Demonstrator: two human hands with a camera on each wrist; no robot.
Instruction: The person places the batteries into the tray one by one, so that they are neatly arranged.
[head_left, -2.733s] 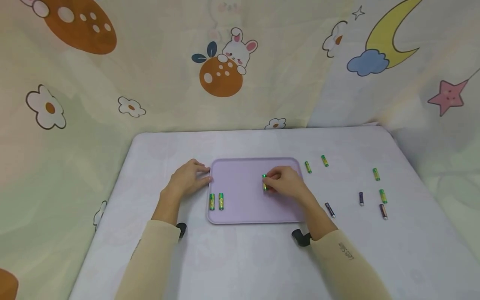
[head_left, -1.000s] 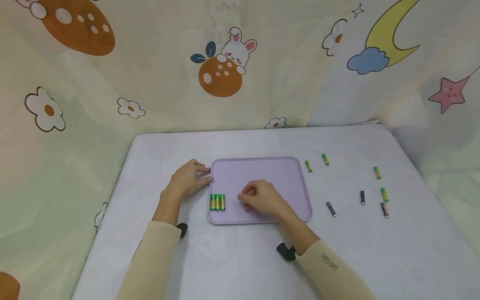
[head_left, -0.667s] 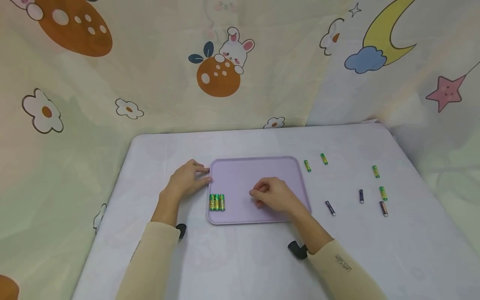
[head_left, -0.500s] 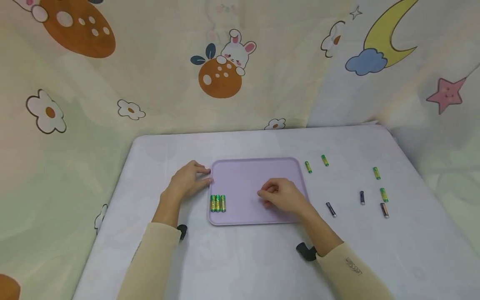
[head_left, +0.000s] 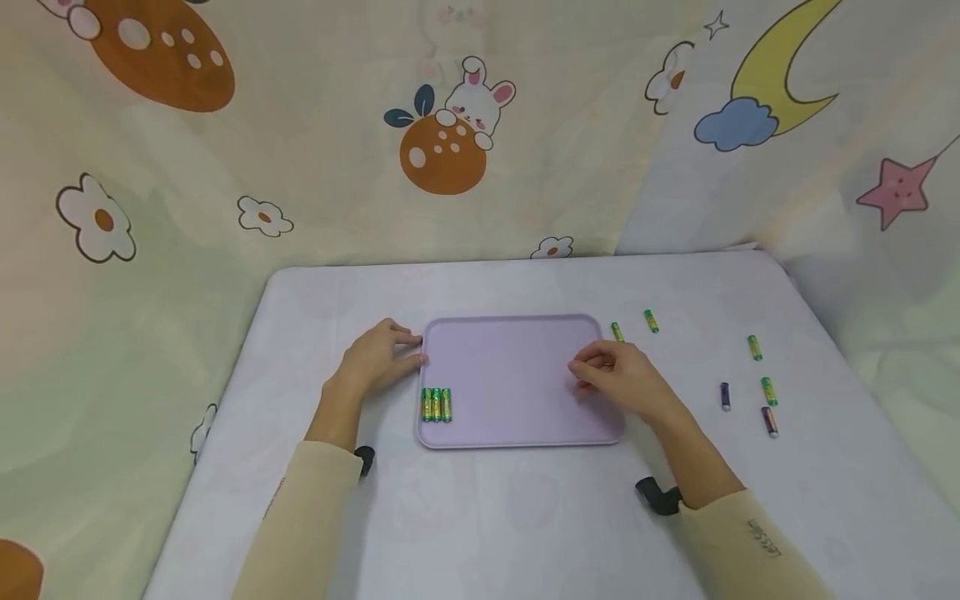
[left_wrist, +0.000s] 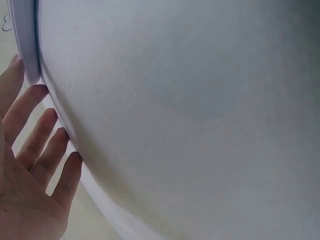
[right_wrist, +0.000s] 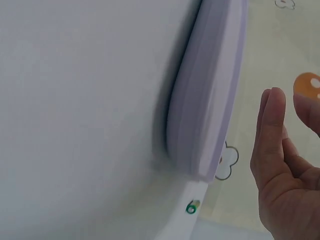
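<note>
A shallow lilac tray (head_left: 502,358) lies on the white table. Three green-and-yellow batteries (head_left: 437,405) lie side by side in its front left corner. My left hand (head_left: 372,360) rests at the tray's left edge, its thumb and index fingertip right at the rim in the left wrist view. Over the tray's right edge hovers my right hand (head_left: 626,383), fingers loosely bent and nothing held; the right wrist view shows thumb and fingers apart. Just beyond that hand, a green battery (head_left: 617,332) is partly covered by it.
On the right of the table (head_left: 510,517) lie more green batteries, one at the back (head_left: 651,321) and two farther right (head_left: 754,347). Two dark batteries, a purple-black one (head_left: 725,397) and a copper-and-black one (head_left: 770,422), lie nearby. A cartoon-printed cloth (head_left: 322,150) hangs behind.
My right hand placed the green battery it held between the two in the tray's corner, let go and moved right. Its forearm now covers a dark battery. My left hand stayed put.
</note>
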